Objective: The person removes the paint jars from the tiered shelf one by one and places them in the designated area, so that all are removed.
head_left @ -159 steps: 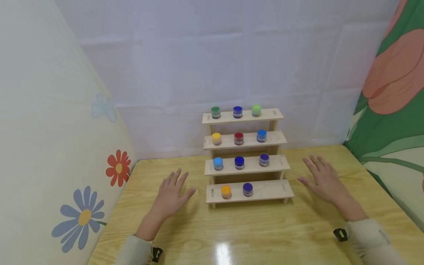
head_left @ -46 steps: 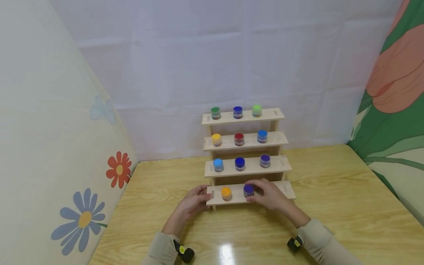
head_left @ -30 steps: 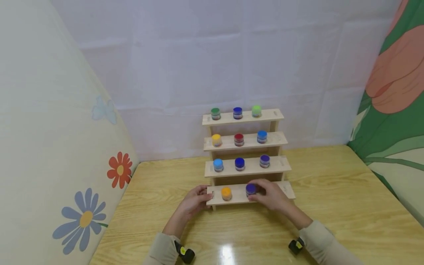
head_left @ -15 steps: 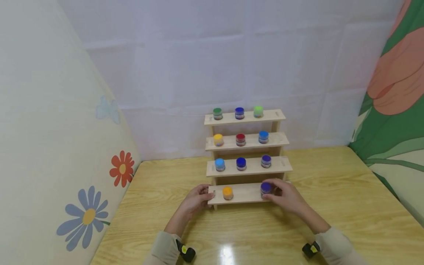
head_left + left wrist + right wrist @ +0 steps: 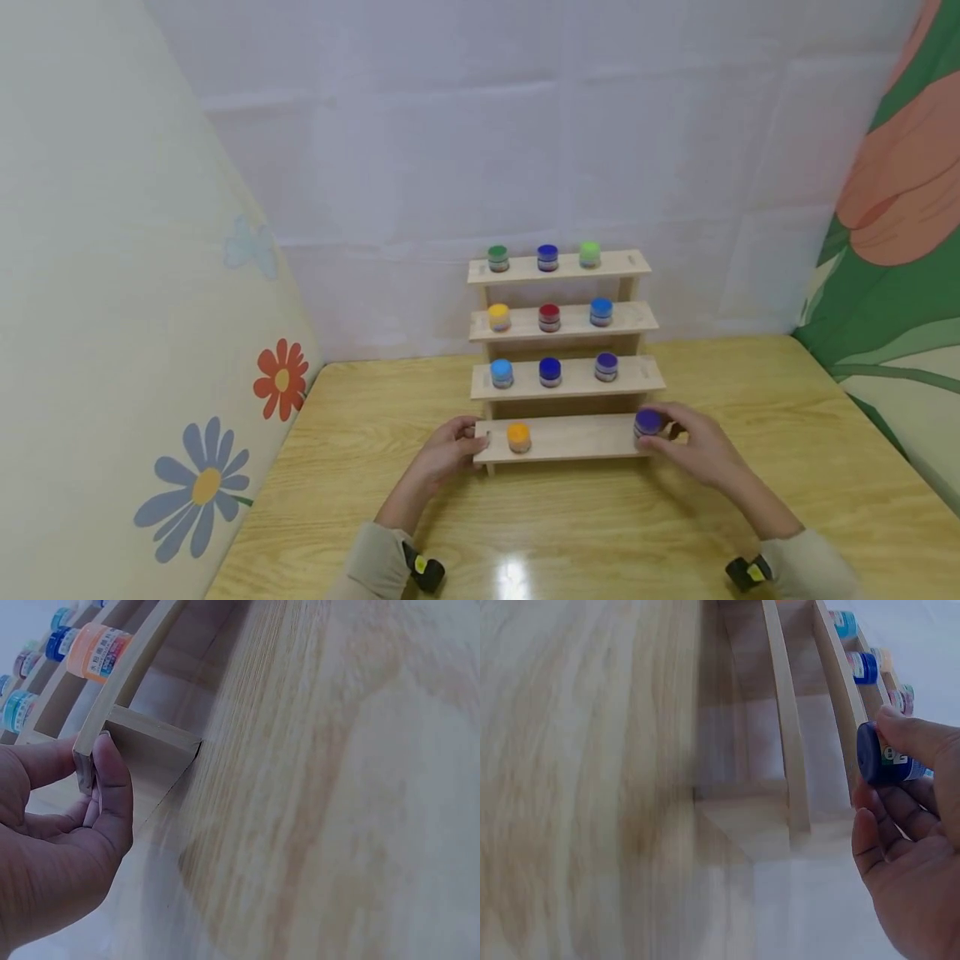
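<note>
Jar (image 5: 647,425) points vertically, lid (image 5: 648,417) up; right grip (image 5: 696,446) pinches it, left grip (image 5: 444,452) the shelf (image 5: 577,437).

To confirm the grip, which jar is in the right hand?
The purple jar at the right end of the bottom shelf; it alone is pinched.

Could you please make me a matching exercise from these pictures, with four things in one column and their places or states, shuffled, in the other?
Column one
1. orange-lidded jar
2. dark red-lidded jar
3. left hand
4. right hand

Column two
A. in the middle of the row on the second shelf from the top
B. holding a dark violet-blue jar
C. standing on the bottom shelf
D. gripping one end of the bottom shelf

Pairs: 1-C, 2-A, 3-D, 4-B
</note>
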Demonstrator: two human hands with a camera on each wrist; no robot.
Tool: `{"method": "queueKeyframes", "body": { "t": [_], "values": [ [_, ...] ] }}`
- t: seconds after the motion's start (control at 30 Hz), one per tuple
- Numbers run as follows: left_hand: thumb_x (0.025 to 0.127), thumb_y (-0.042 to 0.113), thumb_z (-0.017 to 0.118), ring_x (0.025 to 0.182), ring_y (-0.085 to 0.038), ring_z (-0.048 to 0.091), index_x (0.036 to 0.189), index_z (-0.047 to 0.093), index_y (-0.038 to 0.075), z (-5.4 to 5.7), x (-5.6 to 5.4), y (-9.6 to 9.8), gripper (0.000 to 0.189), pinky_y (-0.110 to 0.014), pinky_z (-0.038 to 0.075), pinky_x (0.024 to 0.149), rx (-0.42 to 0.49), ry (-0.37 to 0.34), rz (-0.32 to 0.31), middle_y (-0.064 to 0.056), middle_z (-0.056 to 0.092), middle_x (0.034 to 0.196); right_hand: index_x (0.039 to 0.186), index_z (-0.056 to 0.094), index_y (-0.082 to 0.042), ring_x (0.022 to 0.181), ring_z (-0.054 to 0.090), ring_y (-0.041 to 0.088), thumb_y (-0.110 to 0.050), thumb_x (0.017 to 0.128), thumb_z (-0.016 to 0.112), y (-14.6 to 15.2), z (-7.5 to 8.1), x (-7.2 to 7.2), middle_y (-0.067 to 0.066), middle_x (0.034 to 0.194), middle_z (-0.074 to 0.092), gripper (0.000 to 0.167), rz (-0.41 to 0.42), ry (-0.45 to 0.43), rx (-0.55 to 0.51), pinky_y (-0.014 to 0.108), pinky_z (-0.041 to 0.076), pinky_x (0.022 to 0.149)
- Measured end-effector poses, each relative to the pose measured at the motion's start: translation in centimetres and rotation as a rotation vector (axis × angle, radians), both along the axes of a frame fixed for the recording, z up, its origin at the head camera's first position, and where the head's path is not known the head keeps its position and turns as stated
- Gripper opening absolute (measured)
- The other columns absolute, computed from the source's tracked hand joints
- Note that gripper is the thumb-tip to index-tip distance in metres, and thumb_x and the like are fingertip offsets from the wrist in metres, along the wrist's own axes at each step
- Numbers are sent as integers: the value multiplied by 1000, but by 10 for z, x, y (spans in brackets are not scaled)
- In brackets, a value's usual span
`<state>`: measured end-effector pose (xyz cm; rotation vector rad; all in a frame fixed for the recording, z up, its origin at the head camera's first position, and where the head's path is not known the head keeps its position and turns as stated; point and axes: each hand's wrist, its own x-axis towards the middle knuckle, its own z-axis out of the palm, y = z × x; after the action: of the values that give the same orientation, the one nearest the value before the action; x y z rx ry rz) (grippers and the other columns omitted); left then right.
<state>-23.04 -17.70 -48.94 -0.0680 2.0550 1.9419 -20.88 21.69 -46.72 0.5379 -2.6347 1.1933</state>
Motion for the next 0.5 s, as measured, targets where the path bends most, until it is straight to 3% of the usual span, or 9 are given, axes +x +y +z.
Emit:
{"method": "queueKeyframes", "body": {
  "t": [0.2, 0.5],
  "values": [
    [98, 2, 61, 86, -18, 61, 138, 42, -12, -2, 1, 0, 46, -27, 54, 66, -21, 16, -6, -13, 52, 110, 122, 67, 1, 86, 62, 16, -13, 87, 81, 22, 3, -2, 7, 100, 70, 41, -18, 56, 28, 26, 54, 70],
    [100, 2, 59, 86, -17, 60, 139, 41, -13, -2, 0, -1, 46, -26, 53, 65, -26, 10, -16, -11, 51, 108, 126, 65, 2, 88, 58, 3, -13, 90, 78, 45, 1, -10, 10, 103, 70, 42, -48, 54, 21, 23, 54, 72]
  ]
}}
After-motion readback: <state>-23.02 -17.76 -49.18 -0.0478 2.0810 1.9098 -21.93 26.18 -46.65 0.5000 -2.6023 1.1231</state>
